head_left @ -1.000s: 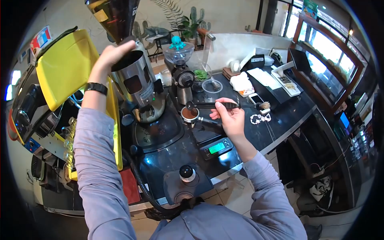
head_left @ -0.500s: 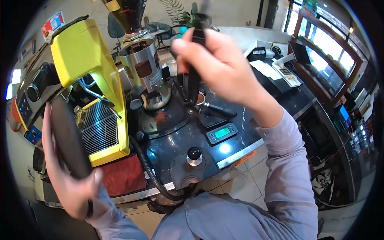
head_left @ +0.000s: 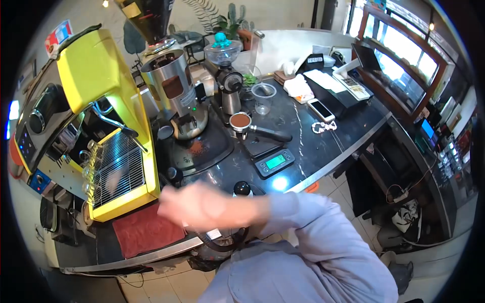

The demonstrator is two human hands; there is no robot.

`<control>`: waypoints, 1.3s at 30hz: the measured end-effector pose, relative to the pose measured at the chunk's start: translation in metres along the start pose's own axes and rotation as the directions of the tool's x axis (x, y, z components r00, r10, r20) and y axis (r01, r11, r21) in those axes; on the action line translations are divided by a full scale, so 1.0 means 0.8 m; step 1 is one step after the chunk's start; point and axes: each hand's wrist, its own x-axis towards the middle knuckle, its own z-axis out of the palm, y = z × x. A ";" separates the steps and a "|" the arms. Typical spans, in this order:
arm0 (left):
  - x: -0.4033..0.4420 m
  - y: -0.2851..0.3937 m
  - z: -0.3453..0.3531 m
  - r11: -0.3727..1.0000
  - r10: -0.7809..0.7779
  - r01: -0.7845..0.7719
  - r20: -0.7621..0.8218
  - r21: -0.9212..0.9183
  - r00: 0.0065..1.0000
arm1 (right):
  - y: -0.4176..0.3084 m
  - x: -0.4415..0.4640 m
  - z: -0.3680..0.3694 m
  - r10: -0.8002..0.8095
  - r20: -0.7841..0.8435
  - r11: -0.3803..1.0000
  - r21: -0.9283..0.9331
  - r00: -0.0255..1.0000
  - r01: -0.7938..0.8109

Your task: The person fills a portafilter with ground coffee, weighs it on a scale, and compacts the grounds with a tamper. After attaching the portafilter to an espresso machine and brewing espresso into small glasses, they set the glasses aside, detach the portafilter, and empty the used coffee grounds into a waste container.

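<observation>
My right hand is smeared by motion over the front edge of the counter, between the red cloth and the black-knobbed tamper. Its fingers look curled, but whether they hold anything cannot be made out. My left hand is out of view. Further back, a portafilter filled with ground coffee rests by the digital scale, its black handle pointing right. Part of the tamper is hidden behind my right forearm.
On the left stands a yellow espresso machine with glass cups on its drip tray. Behind the counter mat are a large grinder and a smaller grinder. A clear plastic cup, a phone and a bracelet lie further right.
My right hand has swung down and left from above the portafilter; the dark handled thing it held no longer shows. My left hand and its dark object have left view.
</observation>
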 end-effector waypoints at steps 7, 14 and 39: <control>-0.009 -0.003 0.038 0.984 -0.083 0.095 0.086 -0.151 0.993 | 0.200 -0.057 -0.133 0.319 -0.777 0.942 0.323 0.542 -0.092; 0.008 0.000 0.074 0.953 -0.119 0.167 0.195 -0.254 0.974 | 0.264 -0.079 -0.098 0.134 -0.856 0.991 0.105 0.499 -0.087; 0.011 -0.009 0.089 0.932 -0.178 0.242 0.239 -0.269 0.954 | 0.323 -0.060 -0.132 0.670 -0.718 0.690 0.696 0.189 0.200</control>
